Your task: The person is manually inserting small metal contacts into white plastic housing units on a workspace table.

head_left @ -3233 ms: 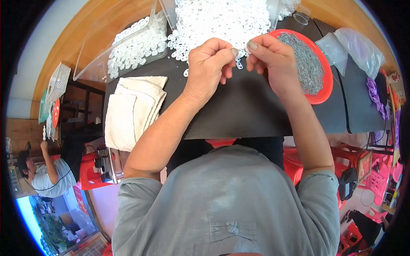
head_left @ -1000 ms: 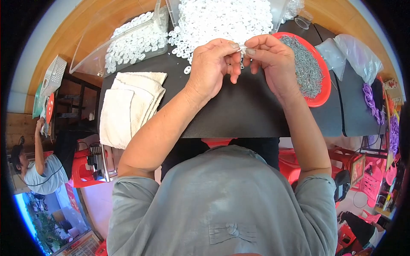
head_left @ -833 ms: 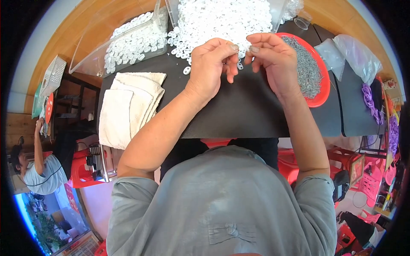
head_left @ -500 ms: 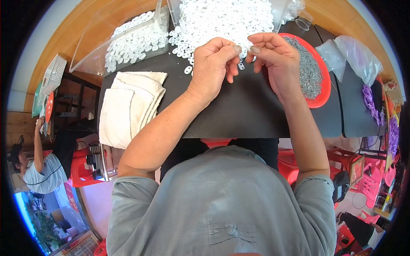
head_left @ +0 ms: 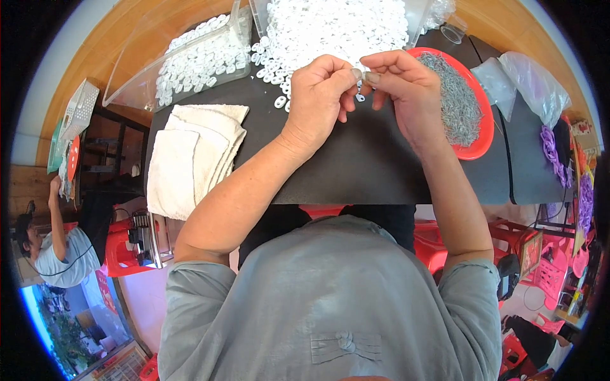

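Over the dark table, my left hand (head_left: pixel 323 90) and my right hand (head_left: pixel 408 87) meet at the fingertips. Thumb and forefinger of the left hand are pinched together, and a small pale bit shows at the tips, too small to name. The right thumb and fingers close in a pinch right beside it; what they hold is hidden. Just beyond the hands lies a large heap of small white oval plastic pieces with holes (head_left: pixel 337 32). To the right of my right hand, a red oval tray (head_left: pixel 485 130) holds many thin grey metal pieces (head_left: pixel 459 105), perhaps screws or pins.
A clear bin (head_left: pixel 244 70) with more white pieces stands at the far left. Folded cream cloths (head_left: pixel 175 171) lie near the left edge of the dark table (head_left: pixel 356 171). Plastic bags (head_left: pixel 534 86) rest at the right. Another person (head_left: pixel 63 254) reaches up at the far left.
My right hand has moved slightly left, so its fingertips now meet those of my left hand. The left hand has barely shifted.
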Tool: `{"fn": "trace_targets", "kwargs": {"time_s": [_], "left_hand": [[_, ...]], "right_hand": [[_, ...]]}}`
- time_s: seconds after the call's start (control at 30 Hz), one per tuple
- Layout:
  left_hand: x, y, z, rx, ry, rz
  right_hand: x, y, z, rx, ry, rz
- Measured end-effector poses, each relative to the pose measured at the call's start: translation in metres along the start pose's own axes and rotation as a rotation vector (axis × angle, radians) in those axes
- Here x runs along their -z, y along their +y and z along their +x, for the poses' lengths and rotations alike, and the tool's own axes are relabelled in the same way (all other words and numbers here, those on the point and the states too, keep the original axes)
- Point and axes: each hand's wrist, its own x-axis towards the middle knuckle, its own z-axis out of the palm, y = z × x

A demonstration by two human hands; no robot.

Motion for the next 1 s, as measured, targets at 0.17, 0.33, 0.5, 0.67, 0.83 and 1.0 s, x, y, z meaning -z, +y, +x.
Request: {"fn": "trace_targets", "kwargs": {"time_s": [0.17, 0.33, 0.5, 0.67, 0.83, 1.0], "left_hand": [[0.001, -0.002, 0.001, -0.009, 0.004, -0.036], [0.001, -0.003, 0.001, -0.023, 0.004, -0.033], [-0.004, 0.002, -0.001, -0.037, -0.040, -0.034], [0.000, 0.006, 0.000, -0.162, -0.157, 0.023], [-0.001, 0.003, -0.002, -0.227, -0.207, 0.062], [0.000, 0.006, -0.001, -0.213, -0.160, 0.042]], "right_hand": [[0.000, -0.005, 0.002, -0.096, -0.008, 0.047], [0.003, -0.001, 0.003, -0.151, -0.037, 0.088], [0.013, -0.004, 0.004, -0.148, -0.039, 0.102], [0.017, -0.015, 0.003, -0.194, -0.143, 0.029], [0.022, -0.016, 0.002, -0.221, -0.169, 0.021], [0.024, -0.016, 0.002, -0.208, -0.215, -0.006]]}}
